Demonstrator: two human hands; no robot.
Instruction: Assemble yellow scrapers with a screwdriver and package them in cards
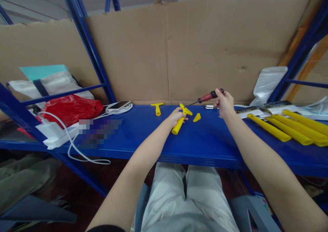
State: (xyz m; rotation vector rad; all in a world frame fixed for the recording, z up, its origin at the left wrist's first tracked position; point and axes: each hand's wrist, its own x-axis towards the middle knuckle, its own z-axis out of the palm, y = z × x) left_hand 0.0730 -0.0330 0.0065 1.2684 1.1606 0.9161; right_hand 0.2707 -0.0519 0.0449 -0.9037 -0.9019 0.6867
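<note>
My left hand (pixel 177 116) is closed around a yellow T-shaped handle (pixel 177 126), which slants over the blue shelf. In my right hand (pixel 225 102) is a screwdriver (pixel 208 97) with a red and black grip, held by its rear end. Its thin shaft points left and down, and the tip meets or nearly meets the head of the yellow handle; I cannot tell which. Just right of the left hand lies a small flat yellow piece (pixel 196 117). A shorter yellow T-shaped piece (pixel 158 109) rests farther back on the left.
Several long yellow handles (pixel 271 128) lie at the right beside black-and-white packages (pixel 279 106). A phone (pixel 123 104) sits on a coiled white cable at the left, near a power strip (pixel 60 138) and a red bag (pixel 73 108). Cardboard (pixel 205 50) stands behind the blue shelf (pixel 143 136).
</note>
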